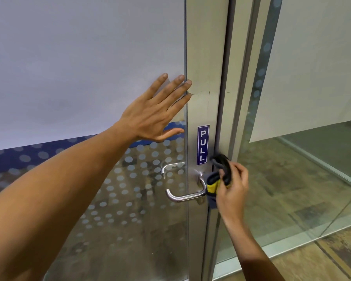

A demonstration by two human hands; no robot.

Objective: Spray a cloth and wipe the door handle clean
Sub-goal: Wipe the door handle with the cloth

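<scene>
A silver lever door handle (183, 196) juts left from the metal stile of a glass door (199, 57), just below a blue PULL sticker (202, 145). My right hand (234, 189) is shut on a dark grey and yellow cloth (216, 180), pressed against the handle's base at the stile. My left hand (153, 115) lies flat with fingers spread on the frosted glass, its fingertips reaching the stile above the sticker. No spray bottle is in view.
A second handle (168, 168) shows through the dotted glass on the far side. To the right stands a fixed glass panel (292, 159) with a metal frame. Wood-patterned floor (312, 260) lies below at the right.
</scene>
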